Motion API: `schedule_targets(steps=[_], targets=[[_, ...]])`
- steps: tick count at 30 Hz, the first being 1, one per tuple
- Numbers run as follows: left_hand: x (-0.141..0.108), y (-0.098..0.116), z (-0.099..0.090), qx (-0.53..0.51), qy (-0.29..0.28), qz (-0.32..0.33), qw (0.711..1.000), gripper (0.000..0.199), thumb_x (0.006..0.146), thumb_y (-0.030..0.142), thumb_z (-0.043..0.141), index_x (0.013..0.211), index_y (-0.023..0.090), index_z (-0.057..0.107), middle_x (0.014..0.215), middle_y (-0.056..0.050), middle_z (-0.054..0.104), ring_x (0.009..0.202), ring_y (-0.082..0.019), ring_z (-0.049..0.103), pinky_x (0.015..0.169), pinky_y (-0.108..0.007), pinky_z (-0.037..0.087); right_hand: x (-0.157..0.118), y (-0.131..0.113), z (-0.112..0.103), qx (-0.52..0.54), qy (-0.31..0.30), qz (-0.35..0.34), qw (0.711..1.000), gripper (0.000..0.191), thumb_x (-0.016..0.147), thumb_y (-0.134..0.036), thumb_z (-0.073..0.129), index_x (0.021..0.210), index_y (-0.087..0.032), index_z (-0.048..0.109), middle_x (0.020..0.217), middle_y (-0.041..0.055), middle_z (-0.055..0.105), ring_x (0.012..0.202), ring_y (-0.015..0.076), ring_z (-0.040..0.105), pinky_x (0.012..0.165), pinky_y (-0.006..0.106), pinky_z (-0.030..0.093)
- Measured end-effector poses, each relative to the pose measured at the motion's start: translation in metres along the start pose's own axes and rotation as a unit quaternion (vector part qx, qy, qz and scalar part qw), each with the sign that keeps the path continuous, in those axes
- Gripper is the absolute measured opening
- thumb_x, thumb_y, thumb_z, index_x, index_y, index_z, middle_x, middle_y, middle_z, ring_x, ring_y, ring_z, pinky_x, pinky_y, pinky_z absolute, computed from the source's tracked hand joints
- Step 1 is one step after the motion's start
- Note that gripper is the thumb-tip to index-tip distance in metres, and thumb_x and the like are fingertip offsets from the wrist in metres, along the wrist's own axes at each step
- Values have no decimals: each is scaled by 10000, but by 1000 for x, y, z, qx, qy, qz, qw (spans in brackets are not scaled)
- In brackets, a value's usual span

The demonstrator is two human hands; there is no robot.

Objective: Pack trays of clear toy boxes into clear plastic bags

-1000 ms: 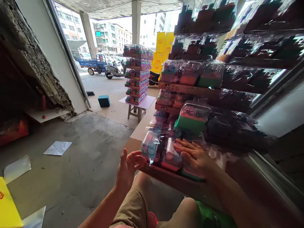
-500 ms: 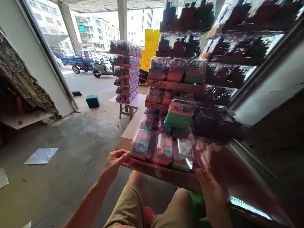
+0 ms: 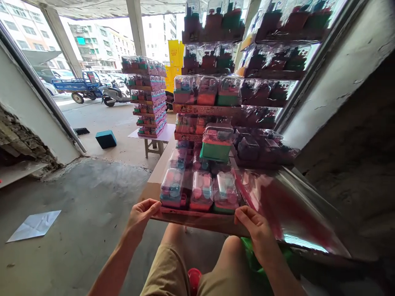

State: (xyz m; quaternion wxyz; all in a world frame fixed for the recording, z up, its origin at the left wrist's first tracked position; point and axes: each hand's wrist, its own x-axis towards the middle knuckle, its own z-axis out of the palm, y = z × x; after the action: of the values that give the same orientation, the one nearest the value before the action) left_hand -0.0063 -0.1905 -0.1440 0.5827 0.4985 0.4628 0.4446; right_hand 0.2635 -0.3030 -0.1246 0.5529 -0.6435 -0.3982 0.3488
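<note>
A tray of clear-lidded boxes [image 3: 202, 191] with pink, blue and green bases lies on the table before me, under clear plastic film [image 3: 197, 220]. My left hand [image 3: 142, 213] pinches the film's edge at the tray's front left corner. At the front right corner, my right hand [image 3: 253, 224] is closed on the same film, thumb against fingers. One green box with a clear lid [image 3: 217, 144] rests on top of the boxes further back. To the right spreads a wide shiny sheet of film [image 3: 286, 201] over something reddish.
Tall stacks of packed trays [image 3: 206, 109] rise behind the table. Another stack [image 3: 151, 96] stands on a stool [image 3: 154, 148] beyond. A teal block [image 3: 105, 139] and white paper [image 3: 34, 225] lie on the floor. Green plastic [image 3: 251, 255] hangs by my right knee.
The view has turned right. My right hand's fingers now show clearly, gathered at the film's edge near the tray's right corner. My left hand keeps its pinch at the left corner.
</note>
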Motion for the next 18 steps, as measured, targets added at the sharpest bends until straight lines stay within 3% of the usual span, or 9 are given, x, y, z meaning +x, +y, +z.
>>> schedule_targets(steps=[3,5,8,10,14,18], targets=[[2,-3,-2,11,0,4,1000,360,578,481,741,585,137,635,525,-15,589,522,-122,509,556,-212,416,3,-1,-10,-5,-21,6,1000,380,687,-535,606,560,-196,488,554,-21,467,549,122,424,546,252,355],[3,-5,-3,12,-5,5,1000,361,592,486,733,585,139,632,530,-11,582,530,-119,503,561,-207,416,20,-4,-21,-16,15,1,1000,348,690,-527,594,588,-206,510,571,-15,490,568,134,445,558,261,374],[3,-5,-2,4,-9,-6,1000,370,587,495,738,592,141,629,541,-7,580,543,-116,495,568,-200,418,73,-17,-35,-35,105,-4,994,303,719,-521,534,706,-222,579,732,22,593,716,176,526,639,281,419],[0,-4,-1,0,2,-18,1000,389,554,509,754,586,143,627,539,-6,582,546,-119,494,566,-198,419,118,-30,-38,-41,112,15,993,287,743,-483,521,763,-209,601,854,43,629,782,181,547,639,275,418],[-6,1,-1,20,28,-26,999,436,492,557,767,553,149,626,519,-7,573,545,-129,491,560,-201,422,197,-51,-26,-46,55,83,994,377,800,-479,499,665,-149,620,785,82,645,650,158,548,567,272,384],[-8,4,-3,48,19,-29,998,453,506,600,739,530,163,621,515,-15,564,558,-151,496,563,-221,432,235,-54,-5,-41,15,130,991,374,794,-469,569,646,-126,594,646,36,588,547,119,512,547,271,389]])
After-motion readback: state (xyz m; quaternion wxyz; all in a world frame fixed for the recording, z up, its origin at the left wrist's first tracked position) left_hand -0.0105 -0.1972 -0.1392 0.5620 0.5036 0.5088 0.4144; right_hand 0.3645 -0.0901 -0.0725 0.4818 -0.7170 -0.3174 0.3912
